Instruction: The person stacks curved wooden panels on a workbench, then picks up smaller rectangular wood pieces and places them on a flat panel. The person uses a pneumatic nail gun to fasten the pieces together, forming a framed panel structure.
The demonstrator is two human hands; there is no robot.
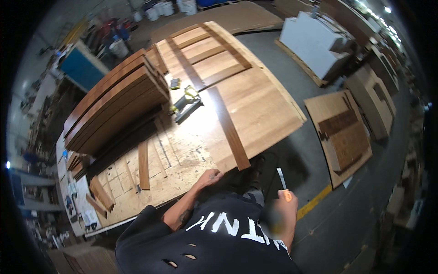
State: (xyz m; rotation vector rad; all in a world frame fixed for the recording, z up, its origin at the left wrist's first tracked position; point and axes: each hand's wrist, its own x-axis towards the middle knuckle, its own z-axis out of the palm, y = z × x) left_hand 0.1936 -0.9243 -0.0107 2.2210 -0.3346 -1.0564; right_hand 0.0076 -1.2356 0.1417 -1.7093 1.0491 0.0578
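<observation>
My right hand [288, 204], out to the right of the table, is closed round the orange handle of a chisel [282, 179]. Its flat metal blade points up and away from me. A dark blurred shape [273, 220] covers part of that wrist. My left hand [211, 177] is at the table's near edge, fingers curled; whether anything is in them is hidden. Just beyond it lies a large light wood panel [262, 109]. One dark wood strip [228, 128] lies along the panel, its near end at the edge.
A yellow-green nailer [187, 104] and a small yellow-black device [175, 83] lie mid-table. Stacked curved brown panels [116, 102] stand at left. Loose strips [143, 164] lie on the worktop [182, 160]. At right, a board [315, 109] bearing brown pieces is on the floor, with a white block [308, 43] beyond.
</observation>
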